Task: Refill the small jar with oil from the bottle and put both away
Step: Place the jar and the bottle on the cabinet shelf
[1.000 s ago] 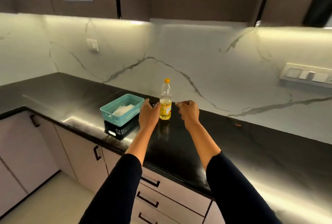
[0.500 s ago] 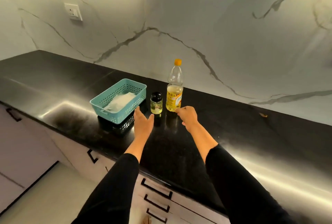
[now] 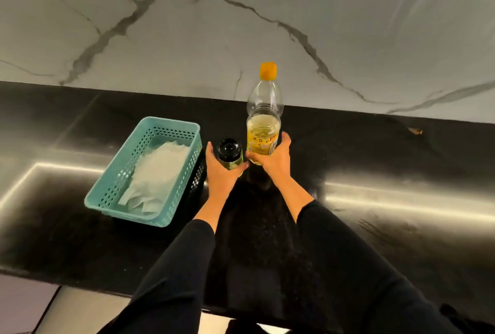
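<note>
A clear plastic oil bottle [image 3: 263, 130] with an orange cap and yellow label stands upright on the black counter [image 3: 375, 226], about half full of pale yellow oil. My right hand [image 3: 274, 158] wraps around its lower part. Just left of it stands a small glass jar [image 3: 229, 154] with a black lid and a little oil at the bottom. My left hand [image 3: 221, 170] cups the jar from the left and below, thumb and fingers round it.
A teal perforated basket [image 3: 187, 130] with white paper inside sits on the counter to the left of the jar. A white marble backsplash [image 3: 241, 25] rises behind the counter. The counter's front edge runs near my sleeves.
The view has tilted down and come closer. Both hands moved forward from the counter: the left now holds the jar, the right now grips the bottle.
</note>
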